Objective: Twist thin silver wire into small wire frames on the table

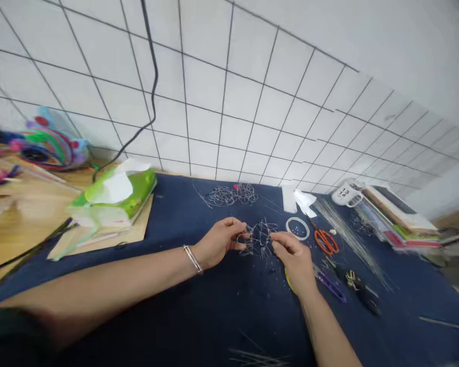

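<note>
Head view, centre frame — left hand [221, 241] and right hand [294, 259] pinch wire tangle [261, 237]; uneven pull could kink it.

Cloth [214, 311]: navy. Near wire tangle [262, 237]: silver-grey. Wall tiles [203, 81]: white, dark grid lines. Left tissue pack [138, 191]: green and white. Right snips [332, 286]: purple-handled. Far-right mug [343, 194]: white, black characters.

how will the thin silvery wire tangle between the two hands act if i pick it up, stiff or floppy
The thin silvery wire tangle is probably light, being mostly open gaps. It looks springy rather than floppy, since loops hold their curves. Protruding ends could snag.
</note>
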The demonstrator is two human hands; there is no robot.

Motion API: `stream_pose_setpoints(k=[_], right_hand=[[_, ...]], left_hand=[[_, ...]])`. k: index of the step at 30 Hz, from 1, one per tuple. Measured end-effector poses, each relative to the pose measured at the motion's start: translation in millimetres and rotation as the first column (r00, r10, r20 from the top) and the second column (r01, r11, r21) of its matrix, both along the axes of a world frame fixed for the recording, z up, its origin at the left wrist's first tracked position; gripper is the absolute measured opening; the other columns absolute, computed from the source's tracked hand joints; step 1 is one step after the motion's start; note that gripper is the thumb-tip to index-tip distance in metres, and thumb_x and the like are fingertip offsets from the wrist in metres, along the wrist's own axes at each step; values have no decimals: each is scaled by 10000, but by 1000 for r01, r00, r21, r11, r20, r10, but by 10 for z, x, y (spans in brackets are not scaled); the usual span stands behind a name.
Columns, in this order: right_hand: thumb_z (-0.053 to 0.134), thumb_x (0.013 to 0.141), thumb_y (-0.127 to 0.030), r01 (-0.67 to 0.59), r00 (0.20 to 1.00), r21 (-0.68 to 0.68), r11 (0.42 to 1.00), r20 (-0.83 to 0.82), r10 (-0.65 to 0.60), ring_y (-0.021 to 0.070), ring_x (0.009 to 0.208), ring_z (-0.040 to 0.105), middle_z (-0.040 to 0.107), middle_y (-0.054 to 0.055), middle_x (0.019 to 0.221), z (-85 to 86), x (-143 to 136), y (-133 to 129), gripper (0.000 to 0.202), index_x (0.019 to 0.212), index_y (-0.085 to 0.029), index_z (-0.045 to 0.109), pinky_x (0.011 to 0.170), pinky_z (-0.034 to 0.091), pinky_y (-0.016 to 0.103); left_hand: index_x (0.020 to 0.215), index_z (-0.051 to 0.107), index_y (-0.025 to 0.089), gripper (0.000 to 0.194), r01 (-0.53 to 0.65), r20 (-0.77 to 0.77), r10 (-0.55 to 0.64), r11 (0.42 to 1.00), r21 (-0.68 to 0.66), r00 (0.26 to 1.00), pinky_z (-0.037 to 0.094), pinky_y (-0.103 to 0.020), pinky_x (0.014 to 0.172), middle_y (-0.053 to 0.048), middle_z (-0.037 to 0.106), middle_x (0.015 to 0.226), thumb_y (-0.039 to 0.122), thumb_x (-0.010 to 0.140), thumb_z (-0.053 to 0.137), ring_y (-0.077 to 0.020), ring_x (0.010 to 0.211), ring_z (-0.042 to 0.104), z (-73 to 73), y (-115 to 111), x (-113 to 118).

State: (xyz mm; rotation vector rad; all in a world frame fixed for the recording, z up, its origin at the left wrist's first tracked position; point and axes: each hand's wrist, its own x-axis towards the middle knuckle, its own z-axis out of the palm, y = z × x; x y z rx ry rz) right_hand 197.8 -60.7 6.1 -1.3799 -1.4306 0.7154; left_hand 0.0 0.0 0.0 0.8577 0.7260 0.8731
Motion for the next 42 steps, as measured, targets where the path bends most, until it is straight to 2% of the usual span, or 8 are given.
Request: stream_pose_setpoints(k=[7, 14, 17, 21, 22, 24, 32, 42], right_hand=[[641, 726, -305, 8, 994, -89, 996, -108, -18, 150, 748, 561, 635, 37, 879, -107, 24, 30, 245, 951, -211, 650, 651, 433, 266], [679, 680, -306, 43, 982, -114, 993, -178, -63, 133, 651, 553, 624, 25, 784, -104, -3, 23, 335, 989, -185, 629, 600, 443, 261], [663, 693, -305, 76, 986, -93, 993, -144, -89, 128, 634, 541, 614, 18, 743, -79, -7, 10, 324, 989, -179, 626, 590, 441, 256], [639, 706, -275, 88, 993, -31, 996, -76, -90, 116, 603, 517, 596, 10, 712, -34, -15, -18, 295, 984, -176, 627, 564, 431, 239], [634, 707, -268, 85, 994, -15, 996, -71, -86, 116, 601, 515, 594, 10, 712, -21, -18, -27, 290, 982, -175, 627, 562, 430, 237], [623, 713, -257, 81, 994, 13, 997, -78, -80, 117, 610, 516, 592, 12, 725, 4, -21, -49, 285, 986, -176, 624, 568, 431, 236], [596, 733, -241, 64, 993, 52, 997, -103, -58, 114, 636, 494, 576, 12, 781, 104, -19, -129, 270, 1000, -197, 609, 589, 418, 231], [575, 740, -213, 110, 991, 114, 987, -83, -101, 121, 670, 497, 560, 14, 814, 212, 7, -170, 256, 995, -196, 595, 629, 419, 243]], left_hand=[[784, 475, 152, 267, 2, -67, 2, 998, 57, 998, 512, -253, 566, -15, 503, 781, 369, 735, 622, -130, 733, 565, -28, 31, 14], [955, 478, 167, 265, 57, -201, 20, 927, 371, 979, 494, -317, 717, -50, 552, 916, 322, 769, 584, -150, 842, 566, 3, 36, 36], [989, 484, 170, 254, 23, -288, 206, 777, 629, 935, 462, -341, 784, -70, 538, 994, 280, 777, 571, -157, 901, 534, 30, -3, 21], [903, 549, 182, 147, 154, -295, 440, 329, 932, 848, 392, -359, 842, -58, 546, 956, 231, 768, 581, -172, 935, 489, 93, -117, -3], [891, 562, 188, 126, 226, -317, 449, 245, 943, 836, 378, -360, 841, -49, 558, 920, 229, 773, 577, -169, 916, 490, 110, -151, 0], [885, 578, 196, 114, 337, -367, 472, 152, 929, 801, 358, -359, 821, -38, 572, 878, 244, 782, 569, -162, 867, 493, 135, -212, 20], [856, 601, 196, 141, 403, -351, 631, 66, 913, 692, 323, -354, 765, -39, 578, 830, 311, 782, 564, -163, 796, 473, 110, -251, 165], [822, 601, 192, 69, 329, -235, 624, -37, 944, 745, 333, -340, 735, -32, 575, 775, 187, 773, 553, -151, 763, 474, 95, -174, 309]])
